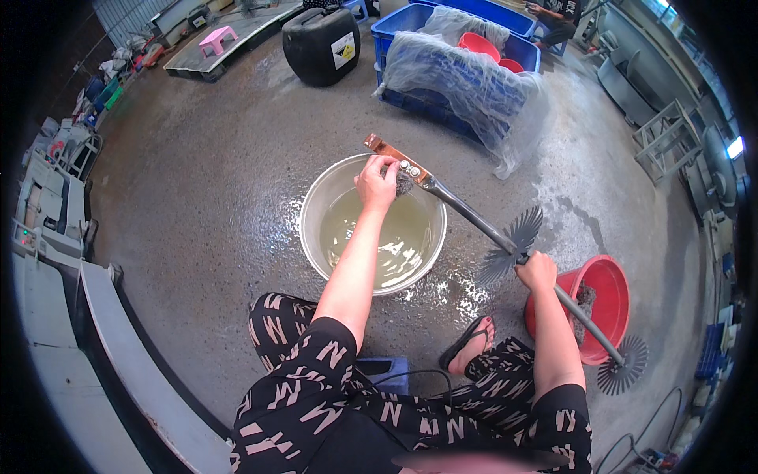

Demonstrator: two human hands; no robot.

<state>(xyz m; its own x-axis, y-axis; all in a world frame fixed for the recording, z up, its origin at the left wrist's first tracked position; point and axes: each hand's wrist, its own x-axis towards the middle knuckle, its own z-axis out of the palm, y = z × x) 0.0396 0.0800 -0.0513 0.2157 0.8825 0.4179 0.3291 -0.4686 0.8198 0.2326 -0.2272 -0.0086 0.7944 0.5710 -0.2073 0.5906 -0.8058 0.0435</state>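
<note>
My right hand (537, 271) is wrapped round a long grey rod (474, 216) that slants from upper left to lower right. Thin grey blades fan out round the rod in a disc (521, 235) beside that hand, and another bladed disc (623, 366) sits at its lower end. A copper bar (383, 148) with two bolts (409, 168) forms the upper end, over the far rim of a metal basin (306, 225) of cloudy liquid. My left hand (377, 183) is closed by the bolts. Against its fingertips shows a dark grey spiky clump (404, 184), partly hidden.
A red bucket (617, 296) holding grey pieces stands at right, under the rod. Farther off are a black jerrycan (321, 47) and a blue crate (395, 99) draped with netting. A blue plastic stool (391, 371) is beneath me. Machinery (47, 308) lines the left; wet concrete lies around.
</note>
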